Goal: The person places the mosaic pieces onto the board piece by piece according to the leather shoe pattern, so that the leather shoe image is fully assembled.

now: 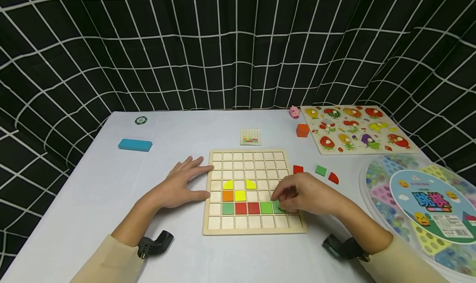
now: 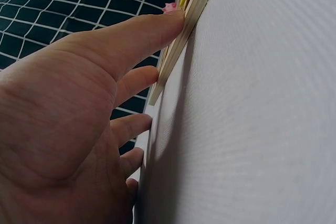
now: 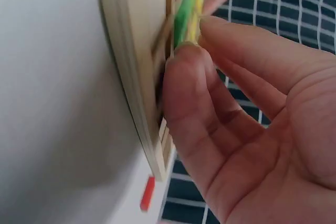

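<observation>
A wooden grid board [image 1: 219, 222] lies flat at the middle of the table. Yellow quarter-round tiles [image 1: 251, 185], an orange tile [image 1: 227, 196], a yellow square tile [image 1: 240, 196] and a row with red tiles [image 1: 253, 208] and green tiles [image 1: 266, 208] sit in its cells. My right hand [image 1: 310, 193] pinches a green tile [image 1: 278, 207] at the right end of that row, its thumb and fingertips partly covering it. With fingers spread, my left hand [image 1: 178, 184] touches the board's left edge with thumb and index finger.
Right of the board lie a red square [image 1: 298, 169], a green square [image 1: 321, 170] and a red quarter-round [image 1: 333, 178]. Beyond are a pattern card [image 1: 251, 137], orange cube [image 1: 302, 130], pink pig [image 1: 294, 112], fruit puzzle [image 1: 360, 130], round game box [image 1: 386, 204], blue block [image 1: 135, 145] and chip [image 1: 141, 120].
</observation>
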{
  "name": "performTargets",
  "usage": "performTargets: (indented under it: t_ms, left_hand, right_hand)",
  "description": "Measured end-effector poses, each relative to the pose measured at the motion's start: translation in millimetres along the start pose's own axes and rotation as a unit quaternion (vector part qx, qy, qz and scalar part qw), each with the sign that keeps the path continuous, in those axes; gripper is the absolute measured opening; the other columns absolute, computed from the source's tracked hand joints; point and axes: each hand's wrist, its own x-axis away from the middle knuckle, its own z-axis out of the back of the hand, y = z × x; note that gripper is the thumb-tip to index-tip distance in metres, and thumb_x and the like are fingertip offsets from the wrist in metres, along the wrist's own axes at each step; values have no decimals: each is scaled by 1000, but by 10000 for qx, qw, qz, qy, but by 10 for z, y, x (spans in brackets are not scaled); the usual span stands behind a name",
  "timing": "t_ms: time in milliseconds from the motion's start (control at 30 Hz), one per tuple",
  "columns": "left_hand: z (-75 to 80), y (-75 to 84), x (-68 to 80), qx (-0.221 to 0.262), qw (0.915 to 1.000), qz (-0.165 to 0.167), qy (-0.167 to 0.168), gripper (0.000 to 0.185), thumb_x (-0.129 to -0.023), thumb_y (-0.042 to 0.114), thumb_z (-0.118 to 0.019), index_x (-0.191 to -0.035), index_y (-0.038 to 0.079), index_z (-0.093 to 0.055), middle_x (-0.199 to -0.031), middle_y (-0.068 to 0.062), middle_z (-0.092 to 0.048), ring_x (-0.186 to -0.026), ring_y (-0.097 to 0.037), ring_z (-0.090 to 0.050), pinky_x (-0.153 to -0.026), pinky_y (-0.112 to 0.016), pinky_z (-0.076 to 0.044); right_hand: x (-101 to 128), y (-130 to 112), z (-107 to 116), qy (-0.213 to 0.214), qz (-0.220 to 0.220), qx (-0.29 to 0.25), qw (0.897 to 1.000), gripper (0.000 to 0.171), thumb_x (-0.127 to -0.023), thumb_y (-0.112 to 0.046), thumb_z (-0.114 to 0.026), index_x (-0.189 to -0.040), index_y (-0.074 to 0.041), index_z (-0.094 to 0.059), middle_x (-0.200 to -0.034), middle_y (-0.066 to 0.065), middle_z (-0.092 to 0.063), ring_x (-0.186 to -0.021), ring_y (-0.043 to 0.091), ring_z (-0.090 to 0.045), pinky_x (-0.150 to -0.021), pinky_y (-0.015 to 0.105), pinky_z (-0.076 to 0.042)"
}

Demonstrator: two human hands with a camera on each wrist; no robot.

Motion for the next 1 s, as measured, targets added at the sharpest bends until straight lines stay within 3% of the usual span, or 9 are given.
performTargets:
  t_ms: [200,400,600,733,1000]
  left_hand:
    - [-9,2,7,16,10000,41,-2,72,-87,41,-78,-152,20,-54,-169,-17,-30,-160,-43,-11,-128,-64,-5]
    - [-12,-5,-9,23,10000,46,-21,72,-87,43,-78,-152,21,-54,-169,-17,-30,-160,-43,-11,-129,-63,-5]
    - [6,8,2,8,9999,91,-52,72,-87,42,-78,-152,21,-53,-169,-16,-29,-160,-42,-11,-128,-64,-5]
    - [16,9,14,21,9999,112,-50,72,-87,41,-78,-152,21,-53,-169,-16,-29,-160,-42,-10,-128,-64,-5]
    - [14,0,13,-1,9999,93,-40,73,-87,42,-78,-152,21,-53,-170,-16,-29,-160,-42,-10,-129,-64,-5]
  right_hand:
    - [24,157,302,755,-342,286,9961,17,-88,-7,-80,-105,-12,-79,-95,0,-72,-83,19,-60,-65,24,-51]
    - [42,414,506,1334,-1086,864,9813,21,-89,-11,-78,-109,-6,-77,-97,9,-72,-83,23,-61,-64,29,-50]
    - [33,573,596,1238,-1959,1237,9649,30,-87,-13,-77,-115,0,-73,-101,18,-70,-83,27,-59,-64,30,-52]
    - [-3,618,606,1115,-2259,1304,9589,31,-87,-13,-77,-114,2,-72,-100,18,-69,-86,29,-57,-69,34,-53]
    - [-27,605,574,1215,-1945,992,9683,17,-87,-7,-78,-100,-5,-67,-95,14,-65,-87,28,-56,-67,30,-52]
